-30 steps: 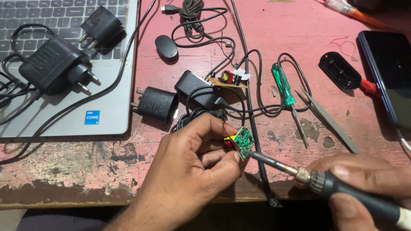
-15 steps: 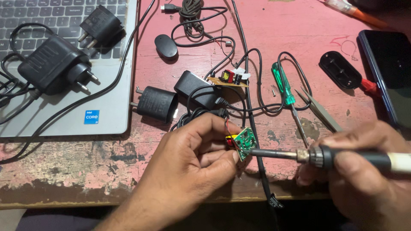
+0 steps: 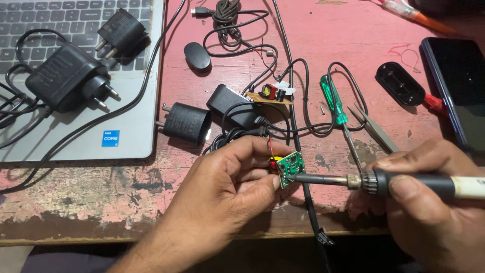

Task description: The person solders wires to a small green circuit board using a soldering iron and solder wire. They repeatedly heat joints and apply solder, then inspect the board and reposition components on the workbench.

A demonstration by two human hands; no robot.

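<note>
— Head view, left hand (image 3: 222, 187)?
— Pinching small green circuit board (image 3: 290, 168) between thumb and fingers, above pink table (image 3: 323, 40) edge

— Right hand (image 3: 434, 202)?
— Wrapped around soldering iron (image 3: 384, 183), tip touching board; green screwdriver (image 3: 334, 101) and tweezers (image 3: 374, 129) just behind

I count two circuit boards: the small green board (image 3: 290, 169) I pinch and a bare board (image 3: 270, 94) on the table; three black plug chargers (image 3: 65, 81) (image 3: 121, 31) (image 3: 187, 123); one soldering iron (image 3: 394, 183), one green-handled screwdriver (image 3: 334, 101), one laptop (image 3: 136, 126), one phone (image 3: 457, 86)
</note>
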